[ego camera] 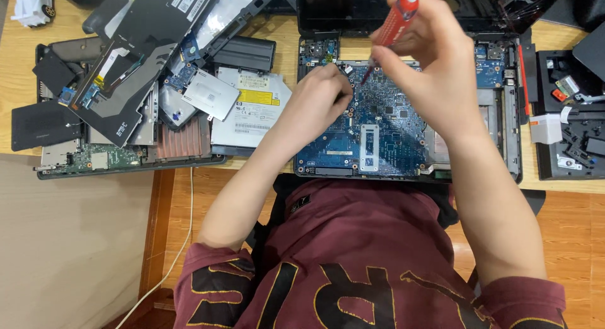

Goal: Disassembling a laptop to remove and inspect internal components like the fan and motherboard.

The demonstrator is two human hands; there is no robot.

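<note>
Our right hand (428, 58) pinches the red screwdriver (396, 20) (light, stiff) by its handle, while our left hand (321, 96), curled, apparently steadies the fragile blue motherboard (378, 140) in the opened laptop (510, 133).

Glossy red plastic on the screwdriver (396, 17) handle, thin dark metal on its shaft. Matt blue circuit board (378, 124) dotted with shiny metal solder points. Brushed silver metal on the optical drive (249, 111), with paper labels. Matt black plastic on the loose panel (44, 124). Smooth, light varnished wood for the counter (16, 58). Soft maroon cloth on the shirt (365, 241).
</note>
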